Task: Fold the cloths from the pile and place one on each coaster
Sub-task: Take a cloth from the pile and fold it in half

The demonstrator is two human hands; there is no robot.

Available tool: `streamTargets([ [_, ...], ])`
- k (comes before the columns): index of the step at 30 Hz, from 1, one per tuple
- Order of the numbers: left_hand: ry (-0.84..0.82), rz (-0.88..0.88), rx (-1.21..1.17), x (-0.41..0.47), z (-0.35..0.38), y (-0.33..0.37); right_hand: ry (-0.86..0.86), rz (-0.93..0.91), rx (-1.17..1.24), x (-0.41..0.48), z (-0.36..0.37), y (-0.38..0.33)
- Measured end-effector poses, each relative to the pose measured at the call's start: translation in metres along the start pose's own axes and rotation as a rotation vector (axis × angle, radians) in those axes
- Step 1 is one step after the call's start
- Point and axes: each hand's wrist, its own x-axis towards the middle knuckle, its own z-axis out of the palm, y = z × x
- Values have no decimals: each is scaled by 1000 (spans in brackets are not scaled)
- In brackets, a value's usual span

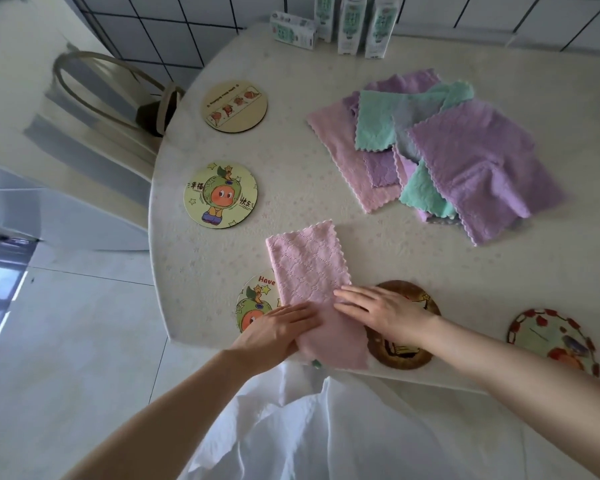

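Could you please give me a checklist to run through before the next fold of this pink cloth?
1. Size of pink cloth: not ok, a long strip, longer than a coaster is wide.
2. left hand and right hand on its near end: ok, both lie flat.
3. Have coaster free: not ok, the cloth overlaps it.
4. brown coaster free: not ok, the right hand covers part.
5. pile apart from the pink cloth: ok.
6. Lower layer's edges aligned: cannot tell.

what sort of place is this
Probably a home kitchen or dining corner: tiled wall, a table with a chair beside it, and cartons at its far edge.
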Motion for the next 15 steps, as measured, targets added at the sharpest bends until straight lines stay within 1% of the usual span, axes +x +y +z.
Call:
streamTargets([
  [3,1,-236,-242,4,-8,3,-17,-13,48,2,6,9],
  [5,19,-386,-327,11,-15,3,8,6,152,8,3,11],
  [6,11,-485,-355,16,-19,2,4,59,262,12,-3,10],
  [8,9,-670,-417,29,-28,0,-9,242,532,23,-17,10],
  [9,33,-745,-472,35,-32,-2,-11,335,657,30,-23,11],
  [10,71,-814,-555,42,-36,-4,28,408,751,38,-30,12],
  [12,173,-944,-726,58,-44,-13,190,507,794,58,-35,22],
  [13,192,-1008,-798,65,-46,-18,222,563,793,67,-36,27],
  [15,172,-1110,-887,75,-48,-25,169,664,779,81,-34,36],
])
